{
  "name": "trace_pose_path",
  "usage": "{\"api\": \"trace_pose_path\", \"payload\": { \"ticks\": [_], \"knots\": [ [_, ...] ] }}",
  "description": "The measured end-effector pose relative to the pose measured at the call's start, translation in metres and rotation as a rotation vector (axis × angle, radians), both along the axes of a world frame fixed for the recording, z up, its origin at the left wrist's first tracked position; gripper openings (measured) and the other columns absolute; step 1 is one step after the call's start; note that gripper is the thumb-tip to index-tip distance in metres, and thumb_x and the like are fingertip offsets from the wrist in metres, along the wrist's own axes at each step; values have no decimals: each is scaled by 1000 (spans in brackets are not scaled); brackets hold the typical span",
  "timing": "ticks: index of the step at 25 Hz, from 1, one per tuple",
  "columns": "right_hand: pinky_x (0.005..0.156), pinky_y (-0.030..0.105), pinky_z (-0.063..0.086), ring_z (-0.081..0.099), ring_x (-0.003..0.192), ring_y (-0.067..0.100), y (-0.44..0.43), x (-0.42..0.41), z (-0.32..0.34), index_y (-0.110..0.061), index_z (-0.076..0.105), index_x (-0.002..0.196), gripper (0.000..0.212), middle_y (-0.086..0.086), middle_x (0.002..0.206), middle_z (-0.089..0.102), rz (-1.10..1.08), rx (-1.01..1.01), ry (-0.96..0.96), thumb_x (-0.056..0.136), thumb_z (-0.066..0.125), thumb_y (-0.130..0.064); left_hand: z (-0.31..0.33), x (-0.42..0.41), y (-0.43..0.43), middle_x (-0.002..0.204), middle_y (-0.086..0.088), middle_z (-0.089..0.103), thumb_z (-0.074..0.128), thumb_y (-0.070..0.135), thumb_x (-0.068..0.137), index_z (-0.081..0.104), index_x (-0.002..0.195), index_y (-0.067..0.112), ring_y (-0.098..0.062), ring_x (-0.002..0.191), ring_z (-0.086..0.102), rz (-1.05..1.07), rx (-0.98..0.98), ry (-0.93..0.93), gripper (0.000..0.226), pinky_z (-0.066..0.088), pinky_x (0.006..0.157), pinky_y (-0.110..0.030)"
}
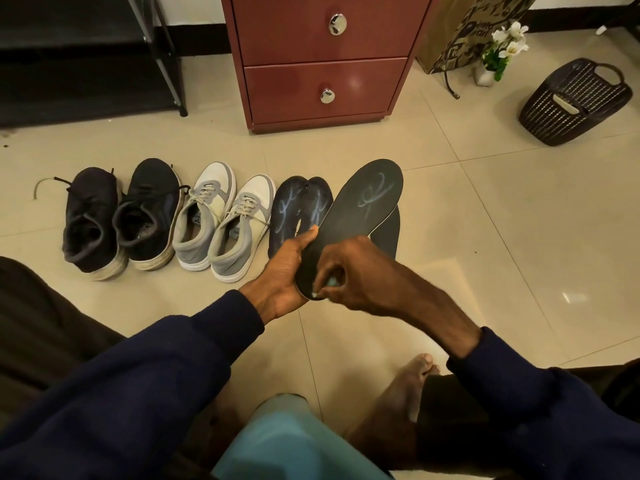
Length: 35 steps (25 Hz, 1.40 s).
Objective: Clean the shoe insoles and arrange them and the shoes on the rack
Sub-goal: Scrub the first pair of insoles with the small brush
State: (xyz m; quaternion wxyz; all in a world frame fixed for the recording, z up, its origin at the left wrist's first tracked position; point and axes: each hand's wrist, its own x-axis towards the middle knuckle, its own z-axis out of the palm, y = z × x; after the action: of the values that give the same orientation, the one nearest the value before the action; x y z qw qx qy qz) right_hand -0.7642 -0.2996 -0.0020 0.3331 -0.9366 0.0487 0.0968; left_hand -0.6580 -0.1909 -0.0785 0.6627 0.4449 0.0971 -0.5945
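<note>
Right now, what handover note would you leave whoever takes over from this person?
Left hand grips the heel end of a flat black insole. Right hand pinches a small pale blue-green item against that heel. Two dark insoles lie beside the grey-and-white sneakers, a fourth insole under the held one; black sneakers stand furthest left, all on the beige tiled floor. None is on the black metal rack yet. Left: finish cleaning, rack everything. Which insoles are clean, I cannot tell.
</note>
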Motion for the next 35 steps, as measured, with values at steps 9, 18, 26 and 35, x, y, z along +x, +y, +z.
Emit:
{"api": "trace_pose_path", "payload": {
  "ticks": [9, 18, 26, 35],
  "knots": [
    [74, 22, 55, 64, 84, 14, -11, 1, -16, -12, 78, 92, 11, 3, 94, 69, -256, -69, -257, 82, 78, -10, 4, -3, -1, 109, -12, 73, 55, 41, 103, 71, 114, 14, -25, 89, 71, -3, -39, 38, 34, 57, 83, -43],
    [74, 20, 53, 63, 81, 12, -32, 5, -22, -15, 78, 91, 8, 1, 94, 70, -512, -179, -327, 83, 77, -13, 9, -8, -1, 122, -18, 70, 55, 43, 103, 64, 133, 11, -32, 98, 69, -81, -12, -3, 45, 58, 82, -46],
    [70, 23, 57, 64, 73, 9, -49, 4, -18, -18, 78, 86, 8, -1, 88, 69, -553, -214, -268, 81, 78, -11, 10, -10, -1, 121, -20, 71, 52, 44, 104, 65, 132, 10, -33, 96, 70, -115, -39, -15, 46, 60, 77, -42],
    [69, 25, 58, 63, 75, 9, -37, 5, -17, -17, 79, 87, 5, -1, 88, 70, -452, -111, -262, 83, 78, -14, 5, -9, 1, 116, -17, 72, 53, 43, 104, 68, 126, 13, -31, 94, 70, -107, -47, -17, 41, 59, 78, -43]
  ]
}}
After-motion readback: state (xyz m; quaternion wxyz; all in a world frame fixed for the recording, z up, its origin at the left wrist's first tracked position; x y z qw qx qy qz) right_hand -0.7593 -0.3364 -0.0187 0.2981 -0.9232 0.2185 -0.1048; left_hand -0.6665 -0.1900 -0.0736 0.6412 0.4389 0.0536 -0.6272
